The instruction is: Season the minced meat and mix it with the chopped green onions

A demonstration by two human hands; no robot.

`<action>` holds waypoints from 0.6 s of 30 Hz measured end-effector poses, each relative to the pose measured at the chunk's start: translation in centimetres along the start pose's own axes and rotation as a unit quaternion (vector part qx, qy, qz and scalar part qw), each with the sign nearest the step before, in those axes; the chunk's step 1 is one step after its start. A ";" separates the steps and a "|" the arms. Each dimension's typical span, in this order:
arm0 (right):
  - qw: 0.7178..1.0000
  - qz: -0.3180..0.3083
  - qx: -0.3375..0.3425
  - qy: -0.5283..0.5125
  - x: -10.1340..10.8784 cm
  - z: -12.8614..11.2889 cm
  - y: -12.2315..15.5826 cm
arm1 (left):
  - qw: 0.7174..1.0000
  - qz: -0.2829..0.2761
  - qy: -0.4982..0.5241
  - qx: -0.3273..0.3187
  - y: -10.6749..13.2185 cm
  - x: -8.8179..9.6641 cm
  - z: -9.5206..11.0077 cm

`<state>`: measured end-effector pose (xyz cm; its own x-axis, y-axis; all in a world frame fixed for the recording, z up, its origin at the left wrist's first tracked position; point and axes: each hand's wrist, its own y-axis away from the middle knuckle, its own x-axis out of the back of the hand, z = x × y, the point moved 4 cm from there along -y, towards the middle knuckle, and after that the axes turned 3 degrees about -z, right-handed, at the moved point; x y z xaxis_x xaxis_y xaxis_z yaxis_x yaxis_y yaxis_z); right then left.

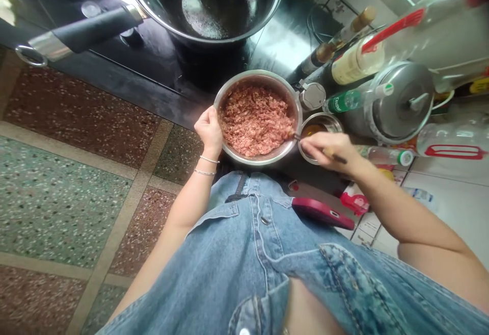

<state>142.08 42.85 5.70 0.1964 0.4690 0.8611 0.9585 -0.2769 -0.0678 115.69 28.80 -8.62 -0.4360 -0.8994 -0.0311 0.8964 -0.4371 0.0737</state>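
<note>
A round steel bowl (258, 74) holds a mass of ground meat (255, 121). On its left side, my left hand (210, 130) is closed over the rim, the thumb on top. My right hand (330, 150) is closed around a slim utensil (336, 157) with a tan and dark handle. Its dark front part crosses the bowl's right edge and meets the meat; the tip is buried, so I cannot tell its kind. Beneath my right hand, partly covered, stands a smaller metal bowl (321, 119) with yellowish liquid.
A black wok (214, 6) with a long handle (95, 29) sits on the glossy stove behind the bowl. To the right crowd a small lidded jar (312, 95), several bottles, including a green-labelled one (349, 101), and a lidded pot (405, 100). A dark red object (323, 212) lies nearer my body.
</note>
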 end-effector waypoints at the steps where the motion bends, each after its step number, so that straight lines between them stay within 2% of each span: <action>1: 0.999 -0.020 0.027 -0.016 -1.0 -1.2 0.3 | 1.000 -0.001 -0.001 -0.005 0.0 0.0 0.1; 4: 0.992 -0.028 0.102 -0.069 -5.4 -5.0 -2.1 | 1.000 -0.005 -0.011 -0.011 0.0 0.0 0.3; 6: 0.986 -0.028 0.129 -0.104 -8.0 -6.2 -6.0 | 1.000 -0.011 -0.020 -0.013 -0.1 0.0 0.3; 7: 0.984 -0.033 0.125 -0.123 -8.9 -6.0 -8.4 | 1.000 -0.014 -0.023 -0.015 -0.1 0.0 0.4; 9: 0.983 -0.031 0.080 -0.161 -9.4 -4.0 -12.8 | 0.999 -0.016 -0.024 -0.016 -0.1 0.0 0.4; 11: 0.981 0.001 0.005 -0.196 -8.3 -0.4 -15.8 | 1.000 -0.018 -0.017 -0.014 -0.2 0.0 0.4; 12: 0.977 0.029 -0.031 -0.210 -7.4 1.8 -16.4 | 1.000 -0.017 -0.013 -0.011 -0.2 -0.1 0.4; 13: 0.971 0.062 -0.061 -0.221 -6.3 3.8 -16.4 | 1.000 -0.015 -0.009 -0.006 -0.2 -0.1 0.3; 15: 0.961 0.120 -0.106 -0.224 -4.2 7.3 -14.5 | 1.000 -0.006 -0.003 0.008 -0.2 -0.2 0.1; 18: 0.955 0.166 -0.154 -0.193 -2.0 9.6 -8.7 | 1.000 0.014 0.007 0.023 -0.2 -0.2 -0.1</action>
<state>135.38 52.39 -0.24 0.5980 0.5701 0.5634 0.7352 -0.6701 -0.1023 115.60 29.06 -8.77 -0.4087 -0.9117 -0.0415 0.9038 -0.4106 0.1209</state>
